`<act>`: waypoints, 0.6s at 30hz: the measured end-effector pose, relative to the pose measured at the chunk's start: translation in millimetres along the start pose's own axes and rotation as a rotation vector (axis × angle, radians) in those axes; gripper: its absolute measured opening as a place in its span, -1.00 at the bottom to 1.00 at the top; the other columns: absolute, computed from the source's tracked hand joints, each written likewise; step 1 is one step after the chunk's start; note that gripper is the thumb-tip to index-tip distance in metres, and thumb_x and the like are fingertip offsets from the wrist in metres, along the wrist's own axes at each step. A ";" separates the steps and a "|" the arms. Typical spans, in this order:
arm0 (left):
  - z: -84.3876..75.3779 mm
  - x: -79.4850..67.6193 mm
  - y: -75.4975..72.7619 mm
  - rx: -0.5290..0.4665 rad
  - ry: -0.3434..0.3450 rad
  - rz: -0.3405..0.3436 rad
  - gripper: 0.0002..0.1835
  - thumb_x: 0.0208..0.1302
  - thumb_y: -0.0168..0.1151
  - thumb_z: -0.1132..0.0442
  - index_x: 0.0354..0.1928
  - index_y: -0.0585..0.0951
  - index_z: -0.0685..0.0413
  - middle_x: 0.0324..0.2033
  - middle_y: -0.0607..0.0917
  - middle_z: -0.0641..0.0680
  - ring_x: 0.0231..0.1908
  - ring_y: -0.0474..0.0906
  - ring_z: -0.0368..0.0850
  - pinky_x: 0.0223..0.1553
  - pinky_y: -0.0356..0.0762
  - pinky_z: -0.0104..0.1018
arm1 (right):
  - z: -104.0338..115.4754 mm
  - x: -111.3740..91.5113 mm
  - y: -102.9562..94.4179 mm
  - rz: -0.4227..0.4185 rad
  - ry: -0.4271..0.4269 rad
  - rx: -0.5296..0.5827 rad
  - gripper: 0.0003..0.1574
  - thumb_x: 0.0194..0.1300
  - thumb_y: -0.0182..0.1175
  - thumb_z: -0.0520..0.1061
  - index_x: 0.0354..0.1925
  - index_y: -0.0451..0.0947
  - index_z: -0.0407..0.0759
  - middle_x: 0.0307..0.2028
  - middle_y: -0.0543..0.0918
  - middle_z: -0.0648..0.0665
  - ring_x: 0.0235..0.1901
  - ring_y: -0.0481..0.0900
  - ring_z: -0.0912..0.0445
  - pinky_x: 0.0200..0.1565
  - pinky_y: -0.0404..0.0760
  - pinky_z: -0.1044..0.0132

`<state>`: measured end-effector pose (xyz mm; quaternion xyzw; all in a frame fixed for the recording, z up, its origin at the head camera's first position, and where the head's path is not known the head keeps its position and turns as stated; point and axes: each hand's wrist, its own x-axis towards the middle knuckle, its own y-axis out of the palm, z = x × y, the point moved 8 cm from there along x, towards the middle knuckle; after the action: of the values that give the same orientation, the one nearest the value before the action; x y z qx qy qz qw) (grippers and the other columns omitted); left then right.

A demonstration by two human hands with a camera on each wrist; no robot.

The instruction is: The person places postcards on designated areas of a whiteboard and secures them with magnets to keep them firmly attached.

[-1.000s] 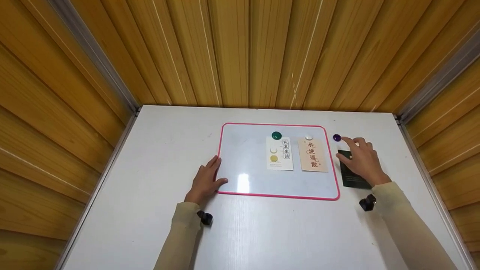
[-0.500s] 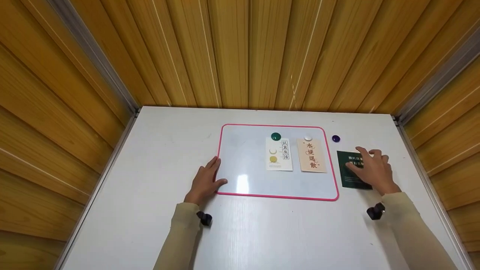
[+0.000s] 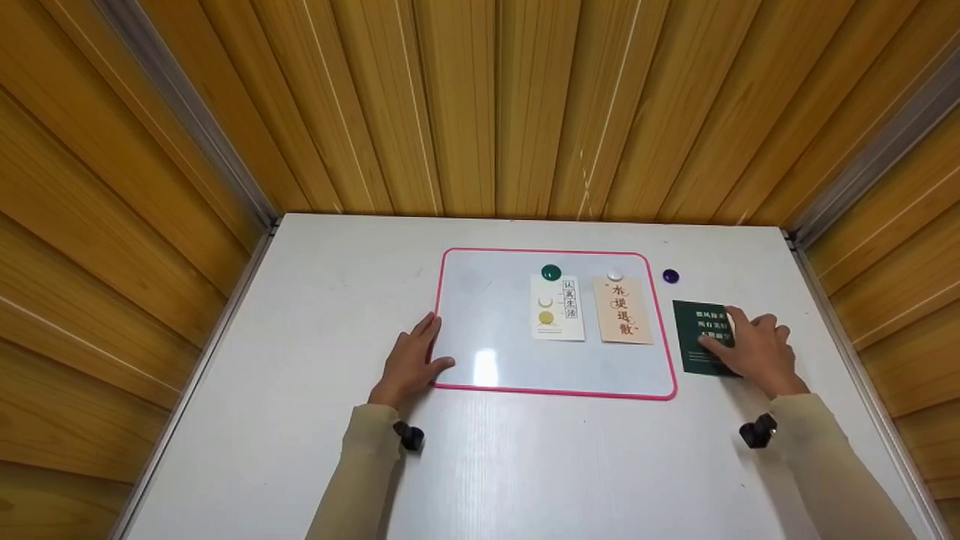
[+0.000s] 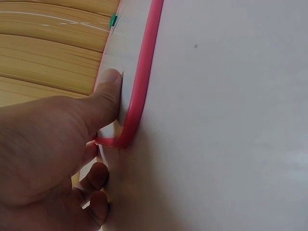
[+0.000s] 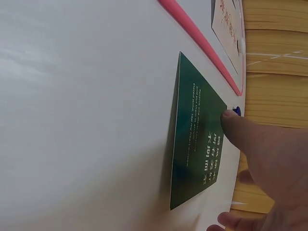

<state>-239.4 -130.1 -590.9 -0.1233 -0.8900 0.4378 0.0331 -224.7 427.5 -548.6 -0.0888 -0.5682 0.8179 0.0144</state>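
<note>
My left hand [image 3: 409, 360] holds the lower left edge of a pink-framed whiteboard [image 3: 487, 315], with the thumb over its surface. In the left wrist view, that thumb [image 4: 108, 91] lies just inside the pink frame and the other fingers are outside it. Right of the board lies a dark green card [image 3: 694, 352] with pale printed characters. My right hand [image 3: 761, 352] is over the card's right side, thumb above its face and fingers spread beyond its right edge. The right wrist view shows the card's [image 5: 192, 130] near edge casting a shadow; finger contact there is unclear.
A green magnet [image 3: 551, 272] sits at the top of a white card [image 3: 556, 315] on the board. Beside it, a white magnet [image 3: 615, 274] tops a peach card [image 3: 624, 322]. A purple magnet [image 3: 670, 276] lies on the white table [image 3: 525, 465], outside the frame. Wood-patterned walls [image 3: 487, 112] surround the table.
My right hand has left the purple magnet and moved right and down over the green card, uncovering its left part. My left hand stays at the board's edge.
</note>
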 end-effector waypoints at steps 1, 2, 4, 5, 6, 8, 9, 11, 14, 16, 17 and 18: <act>0.2 -0.1 0.2 0.000 -0.001 0.001 -0.09 0.33 0.41 -0.02 0.60 0.19 0.02 0.60 0.14 0.03 0.35 0.29 0.13 0.42 0.27 0.01 | 0.1 -0.7 0.6 0.007 0.003 0.002 0.15 0.35 0.30 0.29 0.51 0.07 -0.37 0.14 0.16 -0.73 0.06 0.15 -0.60 -0.09 0.40 -0.52; 0.6 -0.1 0.5 0.000 -0.002 0.003 -0.08 0.33 0.41 -0.02 0.61 0.19 0.02 0.60 0.14 0.03 0.35 0.29 0.13 0.43 0.26 0.01 | 0.4 -1.2 1.2 0.014 0.005 0.003 0.16 0.35 0.30 0.29 0.51 0.06 -0.37 0.13 0.16 -0.73 0.06 0.15 -0.60 -0.10 0.40 -0.52; 1.3 -0.2 0.8 -0.004 -0.005 0.000 -0.09 0.33 0.41 -0.02 0.60 0.20 0.02 0.60 0.14 0.03 0.34 0.30 0.13 0.42 0.27 0.01 | 1.4 -2.4 2.0 0.024 0.002 0.008 0.16 0.35 0.29 0.30 0.51 0.04 -0.39 0.12 0.16 -0.74 0.05 0.16 -0.60 -0.12 0.41 -0.51; 1.6 -0.3 0.9 -0.004 -0.005 -0.001 -0.09 0.32 0.41 -0.01 0.60 0.20 0.03 0.60 0.15 0.03 0.33 0.30 0.13 0.42 0.28 0.01 | 1.7 -3.0 2.5 0.030 0.002 0.012 0.17 0.35 0.28 0.30 0.51 0.04 -0.40 0.12 0.16 -0.74 0.05 0.16 -0.60 -0.13 0.41 -0.50; 2.3 -0.2 1.3 0.001 -0.008 -0.001 -0.09 0.33 0.41 -0.01 0.60 0.20 0.03 0.60 0.15 0.03 0.32 0.31 0.12 0.41 0.28 0.01 | 1.7 -3.2 3.4 0.037 0.003 0.014 0.18 0.35 0.28 0.31 0.51 0.03 -0.41 0.11 0.16 -0.74 0.04 0.16 -0.59 -0.14 0.41 -0.49; 2.2 0.0 1.0 0.000 -0.008 -0.005 -0.10 0.32 0.41 -0.01 0.60 0.21 0.04 0.60 0.16 0.03 0.31 0.32 0.12 0.40 0.30 0.02 | 1.8 -3.4 5.6 0.052 0.009 0.015 0.21 0.35 0.26 0.34 0.51 0.02 -0.42 0.10 0.17 -0.74 0.03 0.16 -0.59 -0.15 0.42 -0.48; 2.0 0.0 0.8 0.001 -0.007 -0.007 -0.10 0.32 0.41 0.00 0.59 0.22 0.05 0.59 0.17 0.03 0.29 0.33 0.12 0.39 0.31 0.02 | 1.6 -3.3 6.9 0.061 0.015 0.015 0.23 0.35 0.26 0.36 0.51 0.01 -0.43 0.09 0.16 -0.75 0.02 0.16 -0.59 -0.16 0.42 -0.48; 1.5 0.0 0.3 0.005 -0.008 -0.005 -0.10 0.33 0.41 0.00 0.59 0.22 0.05 0.60 0.16 0.03 0.27 0.33 0.11 0.38 0.31 0.01 | 1.3 -2.9 9.7 0.081 0.032 0.016 0.26 0.34 0.24 0.40 0.51 -0.01 -0.44 0.10 0.15 -0.75 0.02 0.15 -0.60 -0.14 0.41 -0.49; 1.1 -0.3 -0.3 -0.005 -0.019 0.000 -0.10 0.32 0.41 -0.01 0.60 0.21 0.02 0.60 0.15 0.01 0.27 0.32 0.09 0.39 0.30 -0.01 | 2.4 -2.3 13.2 0.108 0.057 0.017 0.30 0.33 0.24 0.42 0.51 -0.03 -0.46 0.11 0.14 -0.76 0.04 0.14 -0.61 -0.10 0.41 -0.51; 1.4 -0.7 -0.2 -0.010 -0.027 0.003 -0.09 0.33 0.41 -0.01 0.61 0.19 -0.01 0.61 0.13 -0.01 0.28 0.31 0.07 0.40 0.30 -0.02 | 2.9 -1.3 14.8 0.117 0.074 0.019 0.31 0.33 0.24 0.42 0.51 -0.04 -0.48 0.12 0.13 -0.76 0.05 0.13 -0.62 -0.08 0.40 -0.53; 1.6 -0.8 0.1 -0.011 -0.030 0.004 -0.09 0.33 0.41 -0.02 0.61 0.19 -0.02 0.61 0.13 -0.02 0.28 0.31 0.07 0.40 0.29 -0.03 | 2.9 -0.9 15.6 0.123 0.084 0.021 0.32 0.32 0.24 0.42 0.51 -0.05 -0.48 0.13 0.12 -0.76 0.05 0.13 -0.62 -0.06 0.39 -0.53; 1.6 -1.0 0.5 -0.013 -0.030 0.004 -0.09 0.33 0.41 -0.02 0.61 0.19 -0.02 0.61 0.13 -0.02 0.30 0.30 0.07 0.41 0.29 -0.02 | 3.5 -0.9 16.2 0.127 0.092 0.022 0.33 0.32 0.24 0.42 0.51 -0.05 -0.49 0.13 0.11 -0.77 0.06 0.13 -0.62 -0.05 0.39 -0.53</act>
<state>-238.6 -131.3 -592.2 -0.1188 -0.8928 0.4341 0.0181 -223.1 418.4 -562.4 -0.1620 -0.5512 0.8184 -0.0103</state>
